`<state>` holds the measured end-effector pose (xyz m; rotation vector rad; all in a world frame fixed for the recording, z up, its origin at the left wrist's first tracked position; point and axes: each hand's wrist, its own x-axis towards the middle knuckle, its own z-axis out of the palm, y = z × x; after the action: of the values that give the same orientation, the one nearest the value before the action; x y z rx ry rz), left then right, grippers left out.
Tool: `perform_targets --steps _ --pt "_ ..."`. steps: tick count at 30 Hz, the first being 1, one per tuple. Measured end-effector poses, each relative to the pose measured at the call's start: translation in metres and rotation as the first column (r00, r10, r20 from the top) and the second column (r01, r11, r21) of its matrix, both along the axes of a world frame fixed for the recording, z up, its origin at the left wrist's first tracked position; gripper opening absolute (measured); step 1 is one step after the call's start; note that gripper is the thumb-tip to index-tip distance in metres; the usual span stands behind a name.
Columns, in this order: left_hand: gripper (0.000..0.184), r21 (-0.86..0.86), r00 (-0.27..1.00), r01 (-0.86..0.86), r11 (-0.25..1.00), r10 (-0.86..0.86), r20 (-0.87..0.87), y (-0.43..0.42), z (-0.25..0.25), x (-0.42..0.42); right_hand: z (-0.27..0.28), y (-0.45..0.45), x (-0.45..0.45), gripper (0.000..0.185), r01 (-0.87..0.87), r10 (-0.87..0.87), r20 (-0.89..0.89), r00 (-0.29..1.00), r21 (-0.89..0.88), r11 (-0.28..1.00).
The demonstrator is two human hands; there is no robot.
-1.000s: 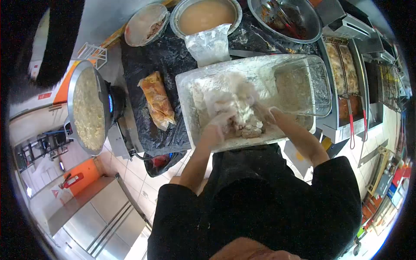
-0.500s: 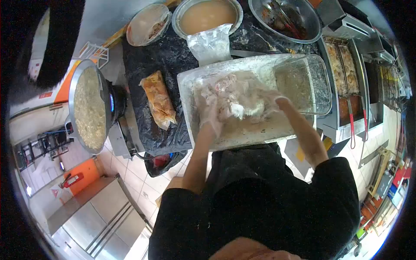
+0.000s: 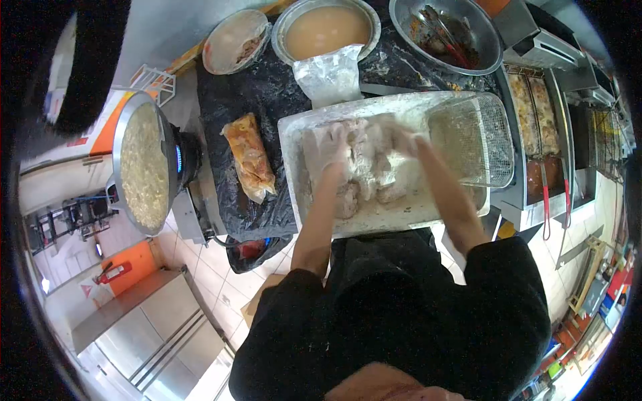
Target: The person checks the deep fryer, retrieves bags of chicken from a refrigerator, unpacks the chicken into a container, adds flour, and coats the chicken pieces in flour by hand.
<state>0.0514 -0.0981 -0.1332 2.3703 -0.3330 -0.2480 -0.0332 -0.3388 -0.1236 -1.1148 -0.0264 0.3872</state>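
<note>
A large white tub (image 3: 287,174) stands before me with loose flour and several flour-coated pieces of meat (image 3: 366,167) heaped in it. My left hand (image 3: 332,142), in a thin clear glove, is inside the tub at the left of the heap. On the heap's other side is my gloved right hand (image 3: 400,139), touching or just over the floured pieces. Motion smears the fingers of both hands, so their grip cannot be made out. A wire fry basket (image 3: 500,144) rests in the tub's right end.
Left of the tub lies a clear bag of marinated meat (image 3: 249,157). Behind stand a bowl of cloudy liquid (image 3: 328,33), a whitish plastic bag (image 3: 328,77) and a metal bowl (image 3: 493,47) with tongs. A pan (image 3: 144,167) sits over a blue flame; a fryer (image 3: 535,120) bubbles at right.
Both hands have moved farther back in the tub, and the right one has come inward. Floured pieces now show at the front of the heap. The view has shifted slightly.
</note>
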Motion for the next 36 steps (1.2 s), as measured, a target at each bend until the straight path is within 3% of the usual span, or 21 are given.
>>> perform_targets --steps 1,3,5,7,8,9,10,11,13,14,15,16,18,19,20,22,24,27,31,34,36 --pt "0.059 -0.006 0.988 -0.023 1.0 0.022 -0.15 -0.011 -0.008 0.001 0.006 0.022 0.015 0.056 -0.057 0.128 0.229 0.965 -0.292 0.955" --pt "0.057 0.081 0.79 -0.135 0.987 0.157 -0.593 -0.024 0.002 0.008 0.023 0.038 0.037 0.058 -0.111 0.082 -0.081 0.993 -0.86 0.498" --pt "0.06 0.051 0.918 0.32 0.946 -0.296 -0.264 0.018 0.009 0.013 0.109 0.047 0.025 0.056 -0.138 -0.209 -0.448 0.869 -0.626 0.768" --pt "0.061 -0.313 0.904 0.168 0.935 -0.273 -0.33 0.037 -0.008 0.023 0.027 -0.015 0.009 0.055 -0.167 0.041 -0.211 0.977 -0.627 0.761" --pt "0.061 -0.54 0.775 -0.309 0.783 -0.122 -0.62 0.044 -0.047 0.03 -0.012 -0.027 0.008 0.055 -0.121 0.09 -0.082 0.993 -0.574 0.81" --pt "0.061 -0.463 0.722 -0.44 0.77 -0.003 -0.691 0.041 -0.058 0.032 -0.05 -0.038 0.007 0.055 -0.088 0.13 0.047 0.99 -0.506 0.858" --pt "0.06 -0.381 0.652 -0.567 0.73 0.115 -0.749 0.035 -0.059 0.034 -0.027 -0.034 0.017 0.056 -0.09 0.048 -0.121 0.992 -0.368 0.926" --pt "0.06 -0.135 0.8 -0.386 0.913 0.258 -0.542 0.016 -0.062 0.035 -0.006 -0.016 0.029 0.057 -0.036 -0.051 -0.318 0.947 -0.261 0.965" --pt "0.055 0.075 0.859 -0.305 0.949 0.308 -0.408 -0.002 -0.049 0.031 0.042 0.031 0.047 0.06 0.104 -0.166 -0.543 0.823 -0.144 0.984" --pt "0.05 -0.027 0.784 -0.384 0.923 0.311 -0.537 -0.003 -0.044 0.026 0.056 0.049 0.05 0.061 0.07 -0.166 -0.543 0.823 -0.194 0.979" --pt "0.046 -0.121 0.704 -0.468 0.875 0.286 -0.65 -0.005 -0.037 0.029 0.047 0.046 0.047 0.061 -0.197 0.052 -0.293 0.955 -0.492 0.848" --pt "0.051 -0.194 0.603 -0.507 0.84 0.185 -0.776 0.002 -0.028 0.032 0.039 0.043 0.045 0.062 -0.216 0.283 -0.059 0.957 -0.797 0.564" --pt "0.058 -0.223 0.43 -0.552 0.804 0.046 -0.901 0.034 0.0 0.012 -0.018 0.014 0.016 0.061 -0.274 0.151 -0.329 0.932 -0.371 0.887" --pt "0.061 -0.203 0.383 -0.542 0.816 0.024 -0.923 0.045 0.019 -0.001 -0.028 -0.002 0.005 0.06 -0.16 0.076 -0.544 0.836 -0.109 0.981" --pt "0.061 -0.12 0.433 -0.46 0.88 0.104 -0.895 0.047 0.059 -0.011 -0.038 -0.018 -0.006 0.059 0.067 0.016 -0.741 0.671 0.082 0.994" --pt "0.054 -0.027 0.517 -0.378 0.926 0.186 -0.836 0.04 0.09 -0.025 -0.027 -0.014 -0.024 0.059 -0.026 -0.055 -0.579 0.814 -0.131 0.991" --pt "0.051 -0.191 0.68 -0.326 0.926 0.089 -0.728 0.022 0.053 -0.041 -0.021 0.031 -0.018 0.06 -0.059 -0.054 -0.287 0.957 -0.372 0.926" --pt "0.049 -0.31 0.778 -0.233 0.922 -0.014 -0.628 0.014 0.023 -0.045 -0.003 0.073 -0.002 0.06 -0.066 -0.033 -0.174 0.984 -0.534 0.843" --pt "0.048 -0.393 0.812 -0.157 0.906 -0.107 -0.573 0.033 0.074 -0.045 0.021 0.055 -0.03 0.061 -0.177 0.155 -0.091 0.984 -0.65 0.739" --pt "0.049 -0.383 0.917 -0.14 0.913 -0.025 -0.397 0.041 0.108 -0.05 0.055 0.012 -0.047 0.062 -0.337 0.253 -0.224 0.941 -0.672 0.66" --pt "0.05 -0.181 0.954 -0.197 0.964 0.146 -0.26 0.045 0.14 -0.054 0.079 -0.001 -0.05 0.062 -0.44 0.225 -0.379 0.898 -0.735 0.516"
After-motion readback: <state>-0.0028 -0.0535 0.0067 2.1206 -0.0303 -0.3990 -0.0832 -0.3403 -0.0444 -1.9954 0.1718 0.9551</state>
